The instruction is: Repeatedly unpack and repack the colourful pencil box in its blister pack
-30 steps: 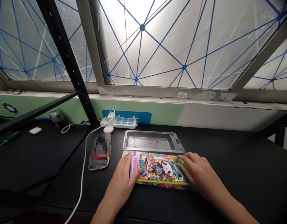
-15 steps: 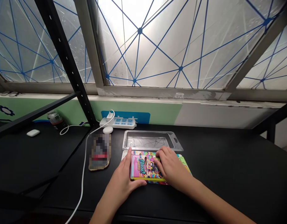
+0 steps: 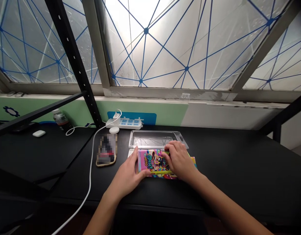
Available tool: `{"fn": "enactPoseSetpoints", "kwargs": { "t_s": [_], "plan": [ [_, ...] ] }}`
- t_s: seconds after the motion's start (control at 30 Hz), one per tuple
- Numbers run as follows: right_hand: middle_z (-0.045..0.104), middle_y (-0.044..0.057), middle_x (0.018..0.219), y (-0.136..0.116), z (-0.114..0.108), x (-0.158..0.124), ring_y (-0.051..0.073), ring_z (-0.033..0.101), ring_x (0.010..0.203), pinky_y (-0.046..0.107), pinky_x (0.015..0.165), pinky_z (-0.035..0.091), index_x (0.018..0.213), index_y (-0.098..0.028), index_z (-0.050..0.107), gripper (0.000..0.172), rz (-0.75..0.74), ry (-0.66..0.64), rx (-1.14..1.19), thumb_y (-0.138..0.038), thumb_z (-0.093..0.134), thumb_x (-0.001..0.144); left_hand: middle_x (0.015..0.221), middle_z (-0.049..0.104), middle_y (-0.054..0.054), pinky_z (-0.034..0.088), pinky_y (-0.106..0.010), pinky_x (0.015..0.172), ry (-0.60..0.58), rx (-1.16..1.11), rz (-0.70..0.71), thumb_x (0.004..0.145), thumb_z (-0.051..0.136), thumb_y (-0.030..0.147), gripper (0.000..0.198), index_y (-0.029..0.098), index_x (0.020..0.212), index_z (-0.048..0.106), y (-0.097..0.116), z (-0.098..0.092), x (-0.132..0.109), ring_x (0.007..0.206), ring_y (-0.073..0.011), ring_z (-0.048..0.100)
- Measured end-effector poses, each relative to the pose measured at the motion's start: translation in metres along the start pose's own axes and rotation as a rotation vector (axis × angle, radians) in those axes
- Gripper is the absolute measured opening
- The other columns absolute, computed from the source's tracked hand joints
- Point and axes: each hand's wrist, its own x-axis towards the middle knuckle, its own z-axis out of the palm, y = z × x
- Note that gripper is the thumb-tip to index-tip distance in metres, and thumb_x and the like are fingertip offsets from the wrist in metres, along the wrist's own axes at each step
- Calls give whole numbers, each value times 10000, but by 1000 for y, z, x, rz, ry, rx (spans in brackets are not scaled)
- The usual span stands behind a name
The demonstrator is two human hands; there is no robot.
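A flat, colourful case with a cartoon print [image 3: 154, 160] lies on the black desk in front of me. My left hand [image 3: 129, 171] grips its left end, the thumb along the near edge and the fingers along the left side. Over its right part, my right hand [image 3: 179, 160] is curled, with fingertips on the top near the far edge; its palm hides that end. Another brightly printed piece [image 3: 194, 160] shows from beneath at the right and along the front. Just behind the case rests a clear plastic tray [image 3: 152, 141] with a hanging hole.
Left of the case lies a phone [image 3: 106, 150], with a white cable [image 3: 91, 169] running past it. Behind are a round white object [image 3: 114, 130] and a power strip [image 3: 129, 123]. A black metal post [image 3: 73, 58] and bar rise at the left.
The view has shifted, so the desk items sit higher in the picture. Both hands stay on the case; the printed piece beneath now shows differently at the right.
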Motion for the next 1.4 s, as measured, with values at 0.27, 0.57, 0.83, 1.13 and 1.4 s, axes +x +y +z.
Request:
{"fn": "enactPoseSetpoints", "kwargs": {
  "t_s": [0.27, 0.57, 0.83, 1.13, 1.4],
  "plan": [
    [712, 61, 1047, -17, -43, -34, 228, 654, 962, 458, 1017, 354, 1084, -253, 580, 108, -111, 94, 11, -273, 533, 990, 1559, 406, -58, 250, -475, 1196, -8, -141, -70, 1020, 253, 595, 628, 230, 1500, 428, -9, -5, -1, 1464, -258, 328],
    [488, 62, 1513, 27, -67, -114, 351, 497, 1335, 504, 1054, 420, 1422, -370, 477, 628, 162, -121, 219, -521, 682, 847, 1593, 349, -80, 356, -438, 1146, -43, -53, -83, 886, 618, 560, 766, 258, 1538, 351, -6, -4, -2, 1451, -310, 349],
    [546, 55, 1453, 54, -60, -119, 363, 545, 1296, 519, 999, 519, 1477, -362, 448, 735, 432, -280, 298, -418, 724, 798, 1506, 493, -96, 387, -437, 1117, 23, -16, -69, 923, 567, 522, 652, 262, 1502, 419, -8, 0, -1, 1393, -304, 448],
    [762, 80, 1122, 48, -45, -111, 338, 702, 1067, 465, 916, 580, 1046, -253, 780, 432, 684, -39, 391, -598, 589, 869, 1540, 441, -118, 293, -460, 1181, 10, -227, -60, 1018, 256, 599, 664, 219, 1563, 276, -14, 2, -4, 1432, -262, 392],
    [698, 86, 1257, 45, -26, -120, 319, 666, 1108, 496, 928, 548, 1366, -273, 572, 560, 488, -7, 247, -458, 664, 846, 1455, 547, -132, 396, -460, 1099, 51, -37, -21, 987, 393, 600, 685, 254, 1560, 245, -6, 3, -4, 1356, -299, 497]
  ]
}}
